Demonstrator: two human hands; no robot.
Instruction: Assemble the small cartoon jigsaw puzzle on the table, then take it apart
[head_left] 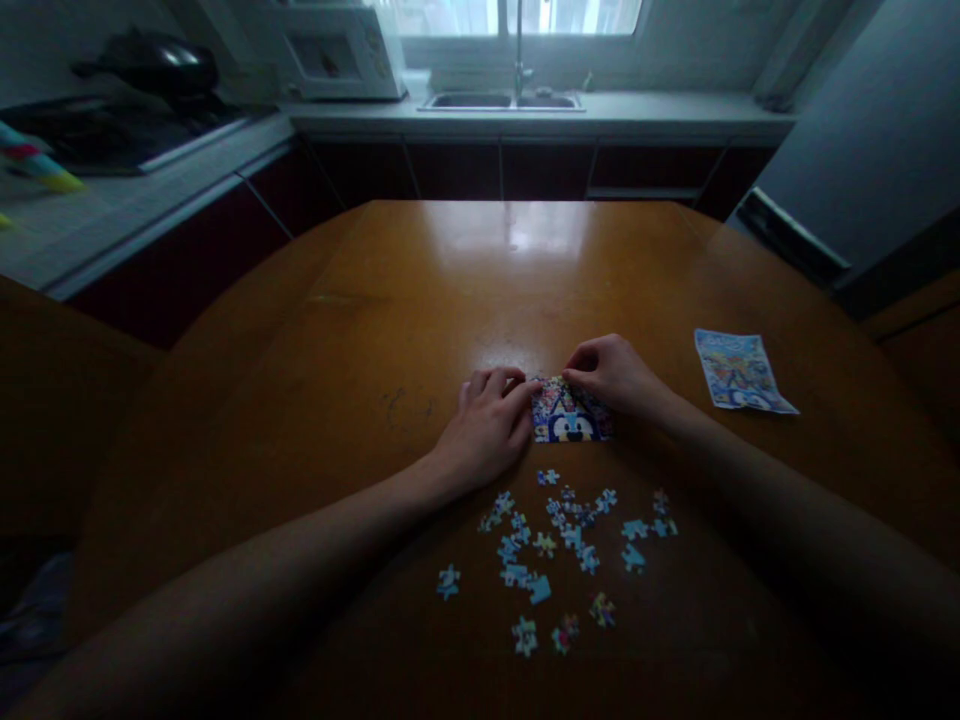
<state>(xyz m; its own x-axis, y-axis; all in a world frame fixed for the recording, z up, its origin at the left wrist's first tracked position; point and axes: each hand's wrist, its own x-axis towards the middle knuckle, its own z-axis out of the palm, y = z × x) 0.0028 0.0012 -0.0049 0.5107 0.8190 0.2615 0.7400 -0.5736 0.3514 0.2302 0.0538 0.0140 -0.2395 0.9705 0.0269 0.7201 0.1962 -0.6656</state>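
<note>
A partly joined jigsaw puzzle lies flat on the table, showing a blue cartoon dog's face along its near edge. My left hand rests at its left side, fingers spread and a fingertip touching the upper left corner. At the puzzle's far edge, my right hand is closed in a pinch on a puzzle piece, mostly hidden by the fingers. Nearer to me, several loose puzzle pieces are scattered, mostly light blue. One loose piece lies apart on the left.
A wrinkled printed sheet or bag with colourful pictures lies right of my right hand. The wooden table has a rounded outline. Beyond it are a counter with a sink, a microwave and a stove with a dark pan.
</note>
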